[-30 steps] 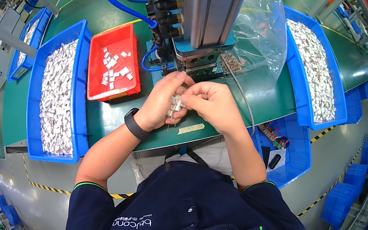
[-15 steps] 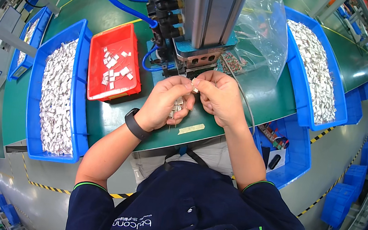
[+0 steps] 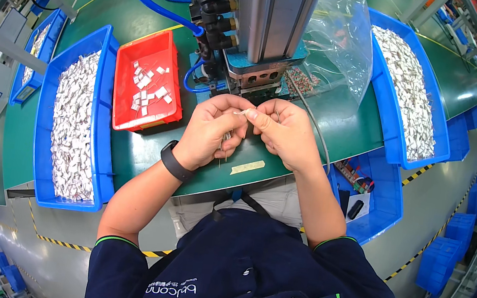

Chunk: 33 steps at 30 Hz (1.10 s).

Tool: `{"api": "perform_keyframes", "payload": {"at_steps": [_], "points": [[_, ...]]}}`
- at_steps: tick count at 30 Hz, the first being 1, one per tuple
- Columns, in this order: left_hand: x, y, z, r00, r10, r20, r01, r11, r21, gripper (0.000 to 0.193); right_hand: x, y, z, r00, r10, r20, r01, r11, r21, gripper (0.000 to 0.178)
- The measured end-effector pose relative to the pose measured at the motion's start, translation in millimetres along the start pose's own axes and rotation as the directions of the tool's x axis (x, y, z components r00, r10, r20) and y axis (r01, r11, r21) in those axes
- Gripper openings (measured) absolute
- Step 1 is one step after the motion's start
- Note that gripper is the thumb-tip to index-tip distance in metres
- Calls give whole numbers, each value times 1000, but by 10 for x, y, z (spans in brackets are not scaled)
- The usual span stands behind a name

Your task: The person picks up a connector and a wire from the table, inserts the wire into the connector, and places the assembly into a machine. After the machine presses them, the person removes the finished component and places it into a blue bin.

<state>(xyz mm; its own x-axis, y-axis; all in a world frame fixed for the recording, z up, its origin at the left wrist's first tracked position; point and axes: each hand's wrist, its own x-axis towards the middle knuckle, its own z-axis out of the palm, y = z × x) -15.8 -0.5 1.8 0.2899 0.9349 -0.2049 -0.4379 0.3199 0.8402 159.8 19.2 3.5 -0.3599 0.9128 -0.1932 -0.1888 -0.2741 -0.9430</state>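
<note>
One blue bin, filled with small white parts, stands at the left of the green bench. Next to it, a red tray holds a few more of the same kind, lying loose.

At centre, in front of the metal machine, both hands meet over a white piece. From where I stand, the step in hand looks like fine handling of this single item; its exact purpose cannot be read. The next move seems to call for a steady pinch, with the parts in the left palm kept secure.

Left hand: the forearm rises inward from the lower edge, with a black wristband at the wrist. The thumb and forefinger reach the white piece; the other fingers curl around several white parts, whose thin leads hang below.

Right hand: the forearm slants up and to the left. Thumb and forefinger are pressed together on the white piece; the remaining fingers fold beneath, and whether they hold anything cannot be told.

At far right, a second blue bin carries similar parts.
</note>
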Motion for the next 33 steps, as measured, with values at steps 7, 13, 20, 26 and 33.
{"api": "perform_keyframes", "payload": {"at_steps": [7,13,20,26,33], "points": [[-8,23,37,999,-30,-19,30,1000,7,17,-14,13,-15,999,51,10,-52,988,147,26],[2,-17,6,999,-31,22,31,999,29,16,8,-55,-39,999,44,-12,-42,994,100,31],[12,-34,2,992,-35,119,24,996,90,22,38,-55,-161,961,223,165,-238,968,78,27],[-41,51,87,995,-67,75,52,980,192,40,26,-126,-250,914,321,249,-350,933,82,23],[-18,11,44,992,-100,81,94,992,81,26,-30,-25,-97,993,0,-118,27,972,232,18]]}}
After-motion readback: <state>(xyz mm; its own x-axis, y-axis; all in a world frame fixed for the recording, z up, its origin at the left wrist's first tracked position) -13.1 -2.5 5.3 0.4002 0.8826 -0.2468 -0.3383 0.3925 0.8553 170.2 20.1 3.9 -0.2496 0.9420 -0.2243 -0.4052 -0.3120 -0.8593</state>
